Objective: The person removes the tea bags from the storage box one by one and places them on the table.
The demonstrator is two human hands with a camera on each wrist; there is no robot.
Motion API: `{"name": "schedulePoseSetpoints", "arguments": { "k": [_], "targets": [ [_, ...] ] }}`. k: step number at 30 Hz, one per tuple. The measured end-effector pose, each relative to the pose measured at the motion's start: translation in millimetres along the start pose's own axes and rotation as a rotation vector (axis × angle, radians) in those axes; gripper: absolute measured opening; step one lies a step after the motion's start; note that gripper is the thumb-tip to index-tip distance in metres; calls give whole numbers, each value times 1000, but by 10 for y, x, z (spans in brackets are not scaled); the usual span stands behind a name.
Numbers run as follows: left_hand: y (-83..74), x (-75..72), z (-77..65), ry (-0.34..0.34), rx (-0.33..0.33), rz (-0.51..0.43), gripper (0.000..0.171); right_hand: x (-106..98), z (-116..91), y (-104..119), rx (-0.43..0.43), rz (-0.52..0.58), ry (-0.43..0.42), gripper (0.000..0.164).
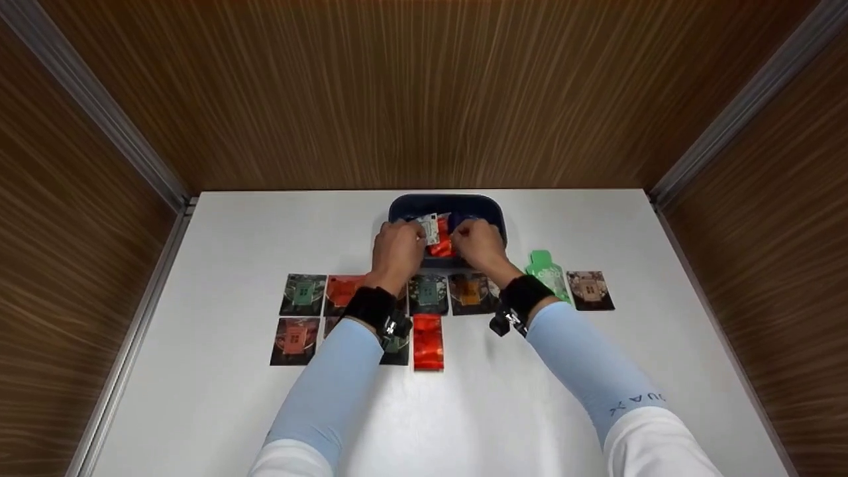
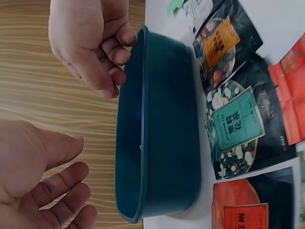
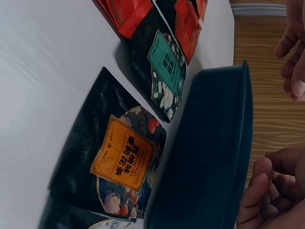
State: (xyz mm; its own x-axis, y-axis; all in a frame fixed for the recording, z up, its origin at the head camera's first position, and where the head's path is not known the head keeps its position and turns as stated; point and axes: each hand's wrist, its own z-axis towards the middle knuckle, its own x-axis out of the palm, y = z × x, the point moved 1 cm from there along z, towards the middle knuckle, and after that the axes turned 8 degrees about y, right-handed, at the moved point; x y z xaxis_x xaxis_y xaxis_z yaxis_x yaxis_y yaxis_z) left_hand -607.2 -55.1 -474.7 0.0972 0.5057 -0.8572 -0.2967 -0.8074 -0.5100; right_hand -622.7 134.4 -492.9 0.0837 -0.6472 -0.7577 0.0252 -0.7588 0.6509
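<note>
A dark blue plastic bin point(image 1: 445, 263) stands at the back of the white table. Inside lie a white printed sachet point(image 1: 429, 228) and a shiny red packet point(image 1: 442, 244). My left hand point(image 1: 399, 246) hovers over the bin's left side, close by the white sachet; the left wrist view shows its fingers loosely bent with nothing between them. Over the right side is my right hand point(image 1: 478, 242), near the red packet. Its fingers point(image 3: 259, 191) are relaxed and bent, and no item shows in them. The bin's wall hides its contents in both wrist views.
In front of the bin lie rows of tea sachets, among them a green-labelled sachet point(image 1: 428, 295) and an orange-labelled one point(image 1: 469, 293). A red foil packet point(image 1: 428, 342) lies nearer me. Further right are a green pouch point(image 1: 547, 275) and a brown sachet point(image 1: 589, 290). Wood-grain panels point(image 1: 424, 99) enclose the table.
</note>
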Motion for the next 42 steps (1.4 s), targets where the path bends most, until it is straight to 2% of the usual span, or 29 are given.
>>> {"name": "schedulePoseSetpoints", "arguments": {
  "k": [4, 12, 18, 23, 26, 29, 34, 36, 42],
  "targets": [
    [-6, 53, 23, 33, -31, 36, 18, 82, 92, -7, 27, -24, 16, 20],
    [-15, 216, -59, 96, -49, 70, 25, 262, 187, -9, 102, -94, 73, 22],
    [-34, 295, -120, 71, -21, 109, 21, 344, 221, -8, 197, -182, 106, 20],
    [-56, 329, -128, 62, -10, 92, 23, 493, 431, -244, 217, -248, 109, 19],
    [-56, 340, -121, 54, -9, 72, 23, 476, 403, -218, 215, -224, 108, 19],
    [-46, 347, -106, 51, -17, 70, 27, 387, 291, -112, 183, -126, 85, 24],
    [-2, 330, -102, 39, -35, 77, 40, 243, 138, -34, 68, 32, 23, 13],
    [18, 300, -92, 25, -44, 64, 43, 173, 101, -21, 17, 54, 4, 8],
    [46, 185, -63, 3, -50, 5, 52, -50, -24, -17, -107, 87, -34, 9]
  ]
}}
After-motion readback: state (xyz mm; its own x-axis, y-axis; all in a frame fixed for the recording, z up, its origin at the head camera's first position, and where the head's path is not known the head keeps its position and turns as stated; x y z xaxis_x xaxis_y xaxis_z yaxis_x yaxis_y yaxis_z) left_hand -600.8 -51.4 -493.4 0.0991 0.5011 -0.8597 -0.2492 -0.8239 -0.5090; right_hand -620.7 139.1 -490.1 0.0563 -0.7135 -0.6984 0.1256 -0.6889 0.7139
